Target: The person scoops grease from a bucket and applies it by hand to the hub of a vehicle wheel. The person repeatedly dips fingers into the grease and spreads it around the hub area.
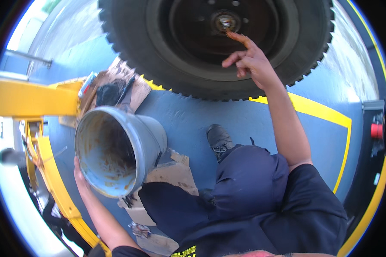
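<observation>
Brown grease is dabbed by the right hand (249, 60), first finger out, others curled, onto the shiny metal hub (225, 21) of the big black tyre (158, 55). The grey greasy bucket (116, 150), gripped underneath by the left hand (79, 175), is best kept tilted and close.

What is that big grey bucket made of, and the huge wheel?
The bucket looks like plastic: smooth, dull grey walls, smeared brownish inside. The tyre looks like black rubber, matte with chunky tread blocks. Its hub seems metal, shiny at the centre.
</observation>
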